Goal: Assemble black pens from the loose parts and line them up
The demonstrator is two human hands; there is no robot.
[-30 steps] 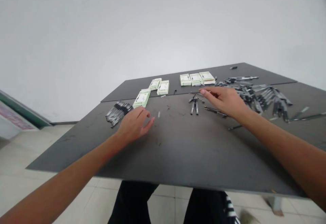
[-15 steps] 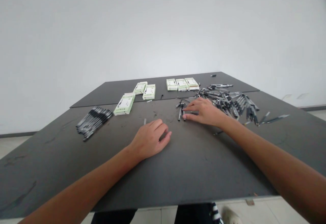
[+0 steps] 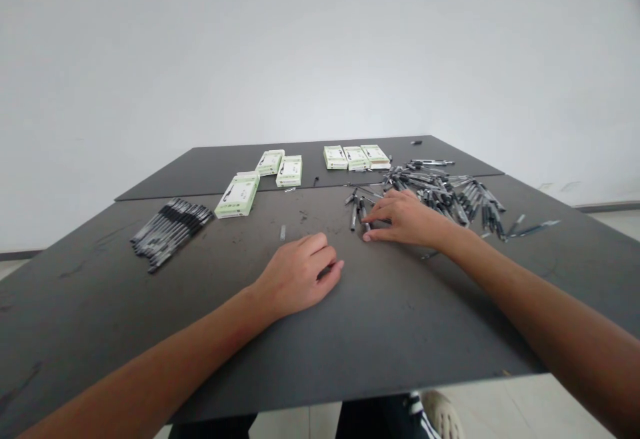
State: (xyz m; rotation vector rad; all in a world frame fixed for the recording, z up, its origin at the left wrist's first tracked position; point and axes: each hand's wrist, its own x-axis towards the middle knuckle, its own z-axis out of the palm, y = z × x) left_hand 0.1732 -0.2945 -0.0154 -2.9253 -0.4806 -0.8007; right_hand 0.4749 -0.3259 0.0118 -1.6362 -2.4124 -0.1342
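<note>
My right hand point(image 3: 406, 219) is at the near-left edge of a loose pile of black-and-clear pens point(image 3: 440, 192). Its thumb and fingertips close on the end of one pen point(image 3: 363, 208), which lies on the dark table. Another pen point(image 3: 354, 214) lies just left of it, not held. My left hand point(image 3: 300, 274) rests on the table, palm down, fingers loosely curled and thumb apart from them. Nothing shows between them; the underside of the palm is hidden. A small clear strip point(image 3: 283, 232) lies just beyond that hand.
A neat row of pens point(image 3: 171, 231) lies side by side at the left. Near it stand three pale green boxes, the closest one point(image 3: 238, 195) being largest in view. Three more boxes point(image 3: 356, 158) stand together at the back. A small black piece point(image 3: 316, 180) lies mid-table.
The view has shifted slightly, so most things sit a little higher and further left. Both hands stay at nearly the same places, the right one still at the pen.
</note>
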